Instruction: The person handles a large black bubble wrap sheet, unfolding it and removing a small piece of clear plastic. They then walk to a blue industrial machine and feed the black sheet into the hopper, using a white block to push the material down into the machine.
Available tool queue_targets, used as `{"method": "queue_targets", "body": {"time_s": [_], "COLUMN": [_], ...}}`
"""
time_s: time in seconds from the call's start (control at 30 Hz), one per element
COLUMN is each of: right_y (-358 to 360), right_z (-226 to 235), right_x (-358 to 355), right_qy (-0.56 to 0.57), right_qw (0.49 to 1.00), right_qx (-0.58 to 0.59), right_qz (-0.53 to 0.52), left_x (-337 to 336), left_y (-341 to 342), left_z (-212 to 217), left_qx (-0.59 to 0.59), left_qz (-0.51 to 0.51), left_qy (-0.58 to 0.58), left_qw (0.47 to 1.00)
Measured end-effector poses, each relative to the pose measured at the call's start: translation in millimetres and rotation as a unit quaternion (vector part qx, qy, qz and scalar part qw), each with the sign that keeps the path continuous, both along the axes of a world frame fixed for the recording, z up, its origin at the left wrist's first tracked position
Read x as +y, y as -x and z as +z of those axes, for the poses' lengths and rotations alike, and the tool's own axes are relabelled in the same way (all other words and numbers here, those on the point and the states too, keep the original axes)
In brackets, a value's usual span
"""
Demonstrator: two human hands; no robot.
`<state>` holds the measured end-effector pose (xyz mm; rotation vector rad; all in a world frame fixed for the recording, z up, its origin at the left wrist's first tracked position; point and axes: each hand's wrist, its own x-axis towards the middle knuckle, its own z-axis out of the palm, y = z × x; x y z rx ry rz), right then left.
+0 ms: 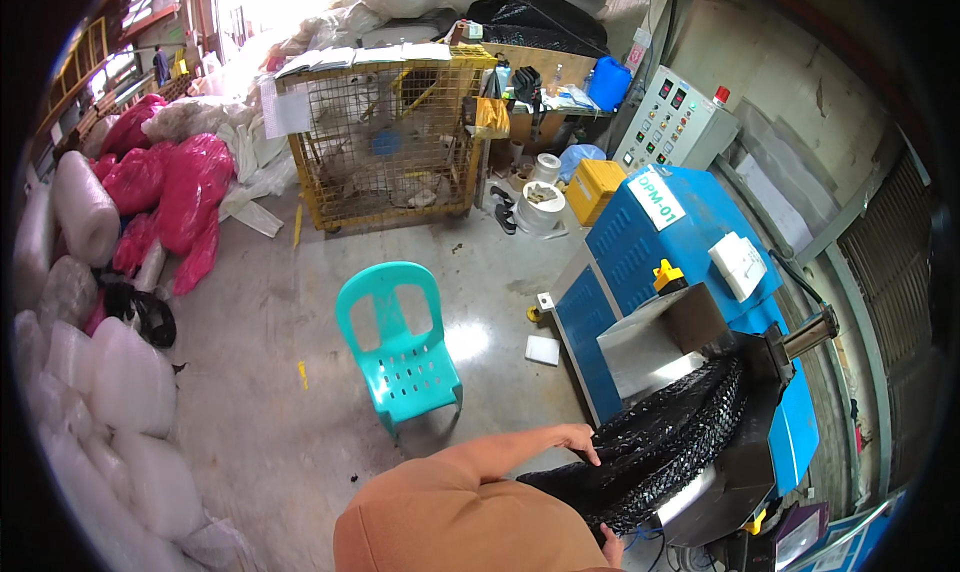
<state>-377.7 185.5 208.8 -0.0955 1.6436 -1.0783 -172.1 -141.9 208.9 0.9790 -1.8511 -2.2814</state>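
A long bundle of shiny black bubble wrap (665, 442) stretches from beside me into the metal feed opening of a blue machine (640, 232). My left hand (578, 442) is closed on the upper edge of the wrap, a finger lying over it. On the lower edge, close to my body, my right hand (611, 546) grips the same wrap; only part of this hand shows, and my torso hides its arm. The steel guide plates (650, 337) of the opening flank the black wrap.
Behind my left arm stands a turquoise plastic chair (405, 347). Clear bubble wrap rolls (130, 382) and pink plastic bundles (190, 192) line the left side. A yellow mesh cage (385, 142), white buckets (541, 204) and a control panel (670, 117) stand farther back.
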Motion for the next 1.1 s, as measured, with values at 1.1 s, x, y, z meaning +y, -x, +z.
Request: {"method": "queue_targets", "body": {"time_s": [1.1], "right_y": [-16], "right_z": [103], "right_x": [-51], "right_qy": [0.262], "right_qw": [0.958], "right_qx": [-0.099], "right_qz": [-0.054], "left_x": [33], "left_y": [-9], "left_z": [70], "left_qx": [0.028], "left_qz": [0.042], "left_qy": [0.031], "left_qw": [0.998]}}
